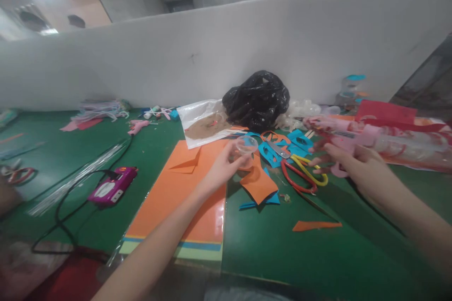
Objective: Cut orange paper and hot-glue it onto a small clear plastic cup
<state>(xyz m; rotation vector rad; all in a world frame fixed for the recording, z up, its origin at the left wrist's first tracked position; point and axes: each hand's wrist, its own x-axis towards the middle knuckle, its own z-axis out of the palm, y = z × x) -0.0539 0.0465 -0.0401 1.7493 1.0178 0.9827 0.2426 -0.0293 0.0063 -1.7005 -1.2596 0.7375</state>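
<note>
My left hand point(231, 162) is closed on a small clear plastic cup point(247, 144), pinching its side above orange paper pieces point(259, 183). My right hand point(356, 162), a little blurred, is at a pink glue gun point(374, 135). Its fingers are spread around the handle and do not look closed on it. Between the hands lie scissors with red and yellow handles point(300, 176) and blue cut paper point(300, 141). An orange paper strip point(316, 226) lies closer to me.
Orange sheets point(197, 197) in a clear sleeve lie left of centre. A black plastic bag point(259, 99) stands by the white partition point(176, 56). Further left are a purple power box point(112, 187) with black cable, clear sticks point(81, 176) and another pink glue gun point(137, 126).
</note>
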